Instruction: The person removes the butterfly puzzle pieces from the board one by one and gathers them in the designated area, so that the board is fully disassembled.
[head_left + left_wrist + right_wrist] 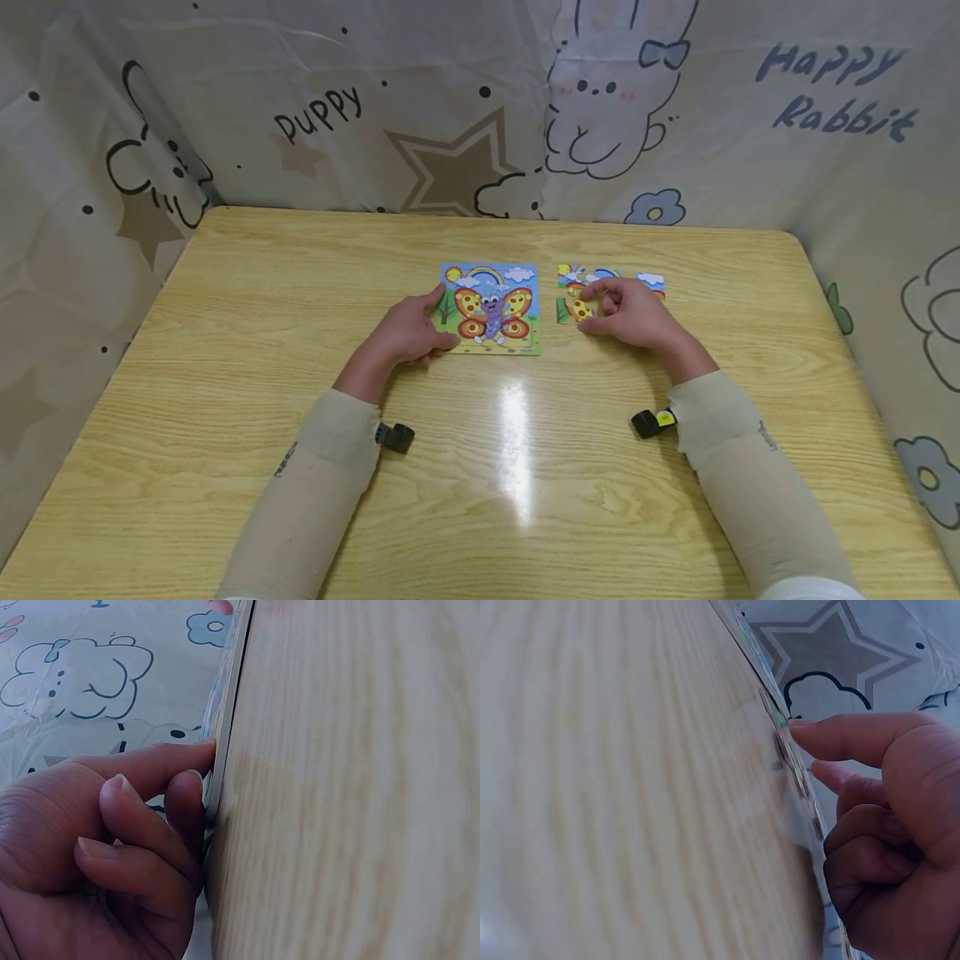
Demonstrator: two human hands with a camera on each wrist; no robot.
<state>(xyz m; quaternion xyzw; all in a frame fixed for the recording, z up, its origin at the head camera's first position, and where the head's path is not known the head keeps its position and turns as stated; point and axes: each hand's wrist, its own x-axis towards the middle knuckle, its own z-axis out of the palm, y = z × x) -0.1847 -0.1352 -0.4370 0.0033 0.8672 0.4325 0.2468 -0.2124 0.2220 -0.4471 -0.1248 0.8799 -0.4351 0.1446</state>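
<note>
A square butterfly picture puzzle board (493, 287) lies flat on the table, with a sun, rainbow and tree printed on it. My left hand (411, 329) holds its left side, with index finger and thumb spread along the edge. In the left wrist view the other fingers of this hand (127, 832) are curled beside the board's edge. To the right, my right hand (630, 312) grips a jigsaw piece (576, 312) showing part of a yellow and red wing, index finger above and thumb below. Its remaining fingers (866, 859) are curled in the right wrist view.
More jigsaw pieces (566, 272) lie above the right hand, one of them a cloud piece (651, 280) at the right. The pale wooden table (480, 467) meets a printed cloth (450, 108) at its back and sides. Each wrist carries a small black camera (397, 437).
</note>
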